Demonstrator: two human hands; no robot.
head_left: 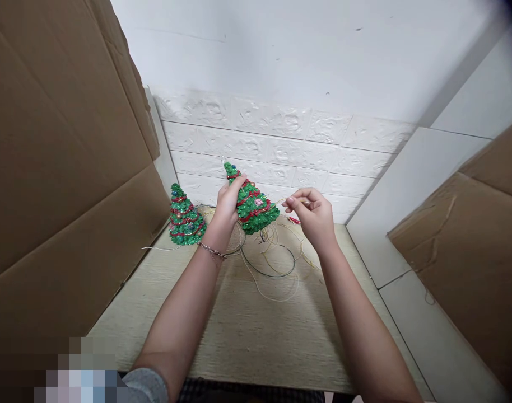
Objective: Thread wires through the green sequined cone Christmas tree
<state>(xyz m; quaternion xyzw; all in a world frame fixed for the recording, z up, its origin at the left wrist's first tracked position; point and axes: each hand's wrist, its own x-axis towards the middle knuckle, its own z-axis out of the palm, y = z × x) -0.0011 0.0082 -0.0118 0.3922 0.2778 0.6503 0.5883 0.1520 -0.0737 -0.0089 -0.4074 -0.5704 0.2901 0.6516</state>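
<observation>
My left hand (229, 200) is wrapped round a small green Christmas tree ornament (256, 210) with red garlands and bead-like baubles, held tilted above the table. Its top leans to the left and its base points down to the right. Beside the base, my right hand (312, 210) pinches a thin yellowish cord (282, 200) between thumb and fingertips; the cord runs to the lower edge of the ornament. A second Christmas tree ornament (184, 218), much alike, stands upright on the table to the left. Loose loops of pale and dark cord (277, 274) lie beneath my hands.
Large cardboard sheets stand on the left (66, 140) and on the right (461, 235) of the pale wooden table (277, 336). A white brick-patterned wall (273, 117) closes off the back. A small red object (294, 220) lies near my right hand.
</observation>
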